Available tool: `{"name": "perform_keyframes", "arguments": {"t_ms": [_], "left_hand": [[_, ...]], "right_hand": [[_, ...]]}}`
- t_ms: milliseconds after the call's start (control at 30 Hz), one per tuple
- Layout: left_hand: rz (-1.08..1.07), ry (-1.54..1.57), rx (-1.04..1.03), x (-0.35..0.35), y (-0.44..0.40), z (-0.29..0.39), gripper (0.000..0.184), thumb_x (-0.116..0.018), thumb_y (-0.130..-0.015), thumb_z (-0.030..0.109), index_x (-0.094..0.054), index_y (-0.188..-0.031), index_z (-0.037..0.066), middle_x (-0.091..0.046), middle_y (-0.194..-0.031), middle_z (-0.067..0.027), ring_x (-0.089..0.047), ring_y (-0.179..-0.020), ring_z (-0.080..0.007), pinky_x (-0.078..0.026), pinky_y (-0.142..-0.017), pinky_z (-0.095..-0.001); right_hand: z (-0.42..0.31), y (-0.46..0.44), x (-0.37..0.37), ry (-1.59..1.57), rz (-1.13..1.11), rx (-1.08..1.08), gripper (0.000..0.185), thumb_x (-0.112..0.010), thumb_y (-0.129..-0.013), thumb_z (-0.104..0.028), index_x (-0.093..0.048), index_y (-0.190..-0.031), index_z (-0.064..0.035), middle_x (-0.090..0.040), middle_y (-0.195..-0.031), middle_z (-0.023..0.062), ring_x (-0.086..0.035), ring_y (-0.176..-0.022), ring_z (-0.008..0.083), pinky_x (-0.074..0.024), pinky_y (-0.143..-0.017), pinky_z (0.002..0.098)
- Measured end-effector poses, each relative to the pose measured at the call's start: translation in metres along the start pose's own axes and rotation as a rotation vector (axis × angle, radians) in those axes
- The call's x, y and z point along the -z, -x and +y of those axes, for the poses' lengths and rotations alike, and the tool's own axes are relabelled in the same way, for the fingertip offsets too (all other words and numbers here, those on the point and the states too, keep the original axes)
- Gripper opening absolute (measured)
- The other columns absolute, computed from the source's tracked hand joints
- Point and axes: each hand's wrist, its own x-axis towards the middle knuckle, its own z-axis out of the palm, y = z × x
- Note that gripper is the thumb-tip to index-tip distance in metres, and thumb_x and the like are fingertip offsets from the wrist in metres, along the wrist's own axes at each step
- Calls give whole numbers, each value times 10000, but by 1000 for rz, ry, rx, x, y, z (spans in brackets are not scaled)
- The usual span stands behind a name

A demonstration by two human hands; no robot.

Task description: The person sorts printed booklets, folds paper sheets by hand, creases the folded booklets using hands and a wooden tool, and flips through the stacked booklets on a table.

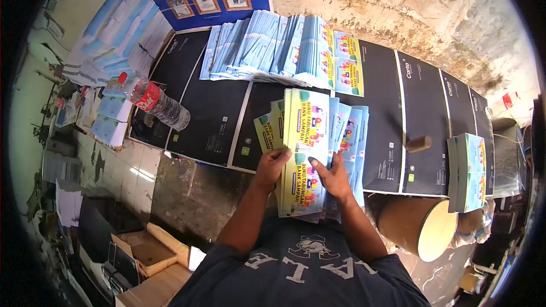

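A stack of printed booklet covers (306, 122), yellow and white with "BUKU TABUNGAN BANK SAMPAH" lettering, is held upright-lengthwise before my chest, over the table's front edge. My left hand (273, 167) is closed on its left edge, thumb on top. From the right, my right hand (334, 177) grips the same stack, its thumb pressed on the top cover and its fingers partly hidden. Blue-backed covers (357, 131) fan out beneath it on the right. On the left, yellow cover ends (264, 133) stick out from under it.
Long rows of blue covers (259, 45) lie at the back of the black-topped table (375, 153). A water bottle (156, 102) leans at the left. A wooden cylinder (419, 144) and another cover stack (471, 173) are on the right. Below stands a round drum (418, 224).
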Motion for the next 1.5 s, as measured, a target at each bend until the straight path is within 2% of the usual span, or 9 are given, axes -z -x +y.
{"name": "perform_keyframes", "arguments": {"t_ms": [67,267,333,633,767,933,1067,1400,1500], "left_hand": [[-49,59,22,1,-3,-6,342,-586,-1015,272,-661,-1150,-33,-718,-1043,-108,-701,-881,-182,-572,-797,-330],[-260,453,54,-11,-2,-11,434,-550,-1028,353,-614,-1234,-24,-700,-1119,-131,-699,-973,-203,-574,-855,-356],[-217,221,57,-3,-7,-16,453,-529,-1037,371,-602,-1250,-22,-697,-1130,-119,-695,-979,-193,-571,-853,-349],[-268,227,48,-6,-1,-6,435,-508,-1049,365,-618,-1241,-10,-693,-1123,-104,-689,-937,-169,-557,-823,-318],[28,-410,-135,26,-1,0,346,-571,-997,283,-674,-1138,-16,-706,-1052,-87,-658,-878,-133,-516,-791,-299],[146,-40,-252,70,30,66,292,-609,-931,240,-697,-1077,3,-704,-947,-65,-639,-791,-134,-524,-707,-308],[74,-651,-262,61,-5,31,357,-642,-931,265,-696,-1089,-52,-717,-883,-76,-642,-779,-131,-517,-725,-310],[212,9,-160,88,29,79,268,-606,-979,226,-707,-1065,-8,-709,-896,-60,-645,-777,-140,-526,-701,-306],[181,-571,-149,63,4,43,304,-629,-962,259,-711,-1048,-22,-706,-868,-65,-638,-768,-134,-518,-714,-310]], "right_hand": [[-13,1,6,-198,-129,-71,631,-736,-911,-303,-497,-1353,79,-437,-1413,197,-431,-1311,272,-345,-1108,385],[11,-4,-1,-219,-100,26,623,-725,-922,-302,-482,-1365,62,-477,-1364,158,-485,-1258,245,-385,-1071,375],[7,-3,-1,-289,-65,-15,639,-744,-876,-441,-601,-1280,33,-485,-1320,267,-481,-1268,362,-371,-1090,436],[11,-4,-5,-445,-70,-15,594,-743,-892,-393,-601,-1261,49,-498,-1321,247,-511,-1226,350,-389,-1068,427],[1,-2,1,-389,-107,3,564,-732,-906,-355,-589,-1271,51,-499,-1318,249,-521,-1212,340,-389,-1067,424],[38,-3,-6,-108,-34,21,592,-685,-935,-377,-551,-1316,56,-479,-1328,276,-503,-1259,376,-397,-1071,421],[11,-4,-1,-255,-67,-82,652,-691,-935,-364,-491,-1339,107,-480,-1314,279,-510,-1252,381,-401,-1074,420],[25,-8,-3,-330,-81,-6,493,-697,-935,-213,-529,-1336,20,-506,-1263,225,-543,-1180,306,-459,-1001,380],[-6,-6,1,-361,-99,-45,556,-739,-900,-262,-535,-1337,16,-520,-1265,229,-541,-1196,325,-447,-1018,400]]}}
